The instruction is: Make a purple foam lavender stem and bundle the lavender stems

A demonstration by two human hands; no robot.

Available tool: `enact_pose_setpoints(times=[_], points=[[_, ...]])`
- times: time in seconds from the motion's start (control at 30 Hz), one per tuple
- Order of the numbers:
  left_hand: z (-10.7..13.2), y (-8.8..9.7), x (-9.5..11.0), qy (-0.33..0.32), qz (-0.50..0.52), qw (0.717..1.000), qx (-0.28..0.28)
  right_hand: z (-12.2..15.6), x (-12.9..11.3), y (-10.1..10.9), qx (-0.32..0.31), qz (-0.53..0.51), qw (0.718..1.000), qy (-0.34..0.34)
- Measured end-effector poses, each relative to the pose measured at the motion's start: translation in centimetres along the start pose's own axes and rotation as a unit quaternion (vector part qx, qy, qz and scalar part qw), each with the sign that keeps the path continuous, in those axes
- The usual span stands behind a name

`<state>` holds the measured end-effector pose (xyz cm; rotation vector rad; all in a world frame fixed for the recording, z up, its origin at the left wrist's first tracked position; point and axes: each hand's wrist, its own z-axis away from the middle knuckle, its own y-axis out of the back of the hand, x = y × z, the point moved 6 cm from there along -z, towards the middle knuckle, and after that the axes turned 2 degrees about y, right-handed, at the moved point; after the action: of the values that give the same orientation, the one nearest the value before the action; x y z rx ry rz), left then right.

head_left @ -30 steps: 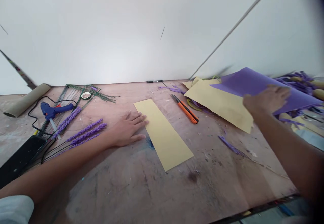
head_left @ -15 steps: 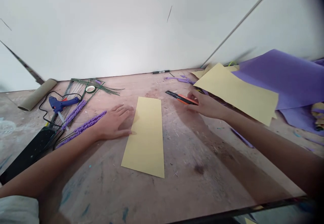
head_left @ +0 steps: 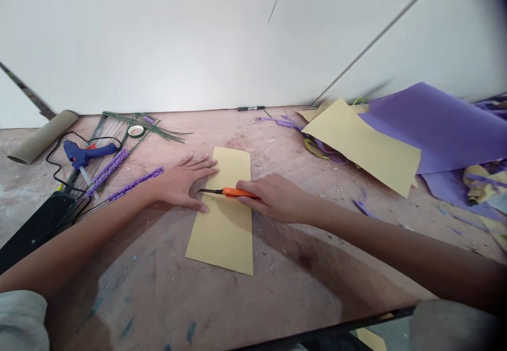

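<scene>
A long yellow paper strip (head_left: 227, 240) lies on the worktable, slightly wider at its near end. My left hand (head_left: 180, 182) rests flat at its left edge, fingers spread, with thumb and fingertips on the paper. My right hand (head_left: 273, 197) grips an orange and black utility knife (head_left: 233, 191) held crosswise above the strip. The knife's dark tip points left, into the gap between my left thumb and forefinger. Whether the blade touches the paper I cannot tell.
On the left are a blue glue gun (head_left: 85, 153), a cardboard tube (head_left: 43, 137), a tape roll (head_left: 135, 131), green wires (head_left: 170, 133), purple beaded stems (head_left: 137, 183) and a black phone-like slab (head_left: 43, 229). Yellow sheets (head_left: 364, 145) and purple sheets (head_left: 443, 129) lie right. A marker (head_left: 251, 108) sits by the wall.
My right hand has brought the knife left from beside the paper to over its middle, the tip now pointing at my left hand. My left hand stays spread at the strip's edge.
</scene>
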<state>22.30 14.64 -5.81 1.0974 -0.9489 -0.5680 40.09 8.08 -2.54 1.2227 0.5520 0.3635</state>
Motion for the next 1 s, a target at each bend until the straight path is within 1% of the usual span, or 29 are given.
enact_pose_setpoints(times=[0.13,0.23,0.33,0.43,0.47,0.53,0.57,0.63,0.73,0.8,0.83,0.9,0.93,1.0], points=[[0.1,-0.1,0.0,0.002,-0.01,1.0,-0.005,-0.5,0.2,-0.5,-0.003,0.001,1.0,-0.005],[0.3,-0.1,0.0,0.004,-0.022,1.0,-0.004,0.9,0.7,-0.8,-0.009,-0.001,1.0,-0.012],[0.5,-0.1,0.0,0.002,-0.029,1.0,-0.003,4.5,2.3,-1.1,-0.016,-0.001,0.998,-0.055],[0.6,-0.2,0.0,0.002,-0.036,0.999,-0.004,9.8,5.0,-1.3,-0.048,-0.022,0.99,-0.129],[0.6,-0.2,0.0,0.004,-0.037,0.999,-0.005,11.6,5.8,-1.3,-0.063,-0.034,0.986,-0.148],[0.6,-0.2,-0.1,0.007,-0.039,0.999,-0.009,14.6,7.3,-1.1,-0.072,-0.039,0.981,-0.178],[0.6,-0.2,0.0,0.008,-0.039,0.999,-0.012,15.6,7.9,-0.9,-0.066,-0.045,0.978,-0.191],[0.6,-0.2,0.2,0.009,-0.038,0.999,-0.016,16.6,9.2,-0.2,-0.029,-0.058,0.974,-0.217],[1.0,-0.2,0.9,0.012,-0.041,0.999,-0.027,16.1,11.9,0.9,0.05,-0.033,0.954,-0.294],[1.5,-0.3,1.4,0.013,-0.041,0.998,-0.035,14.8,13.7,1.5,0.09,0.009,0.934,-0.346],[1.9,-0.3,1.6,0.011,-0.041,0.999,-0.031,13.9,14.3,1.8,0.112,0.028,0.926,-0.359],[2.9,0.1,1.8,0.0,-0.043,0.999,0.001,11.6,14.9,2.3,0.168,0.062,0.918,-0.355],[3.6,0.5,1.6,-0.004,-0.046,0.999,0.028,10.3,14.7,2.5,0.197,0.075,0.917,-0.338],[5.3,1.4,0.8,0.009,-0.056,0.995,0.087,7.3,13.3,2.5,0.234,0.083,0.93,-0.273]])
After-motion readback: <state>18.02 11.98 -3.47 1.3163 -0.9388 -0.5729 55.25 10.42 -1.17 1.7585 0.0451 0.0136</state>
